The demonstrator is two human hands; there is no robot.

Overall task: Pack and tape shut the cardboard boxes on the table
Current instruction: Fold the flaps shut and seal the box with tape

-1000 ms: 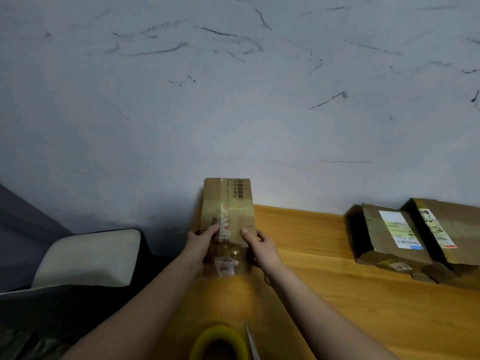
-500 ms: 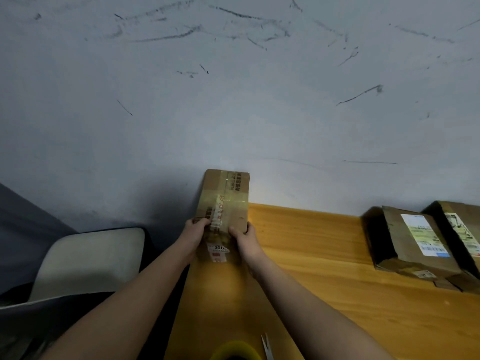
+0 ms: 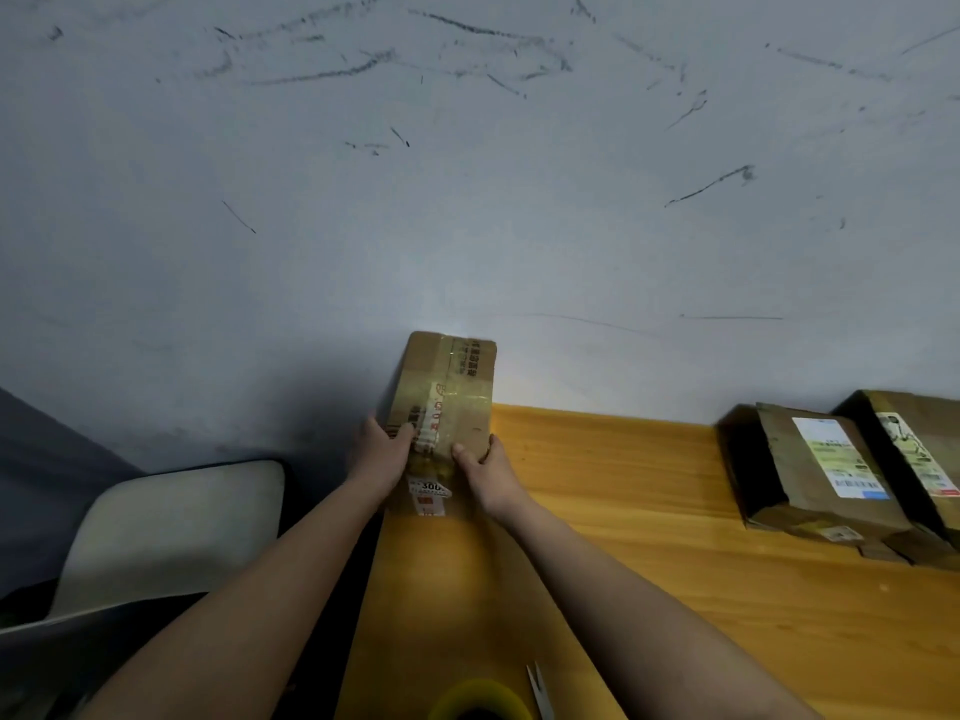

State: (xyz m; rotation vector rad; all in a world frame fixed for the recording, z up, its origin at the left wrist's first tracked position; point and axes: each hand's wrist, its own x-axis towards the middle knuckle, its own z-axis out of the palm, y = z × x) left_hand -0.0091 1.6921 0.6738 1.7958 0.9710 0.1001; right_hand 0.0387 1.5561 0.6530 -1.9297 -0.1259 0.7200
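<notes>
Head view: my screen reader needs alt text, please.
Both hands, left and right, grip a taped cardboard box at the wooden table's left edge. Two labelled boxes lie right; tape roll and scissors near.

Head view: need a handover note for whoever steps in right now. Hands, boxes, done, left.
Left hand and right hand both grip the taped box at the table's far left corner, against the wall.
Two labelled boxes sit far right.
Tape roll and scissors lie at the near edge.
Done: the held box looks taped.
Left: set it down; whether the other two need sealing is unclear.
</notes>
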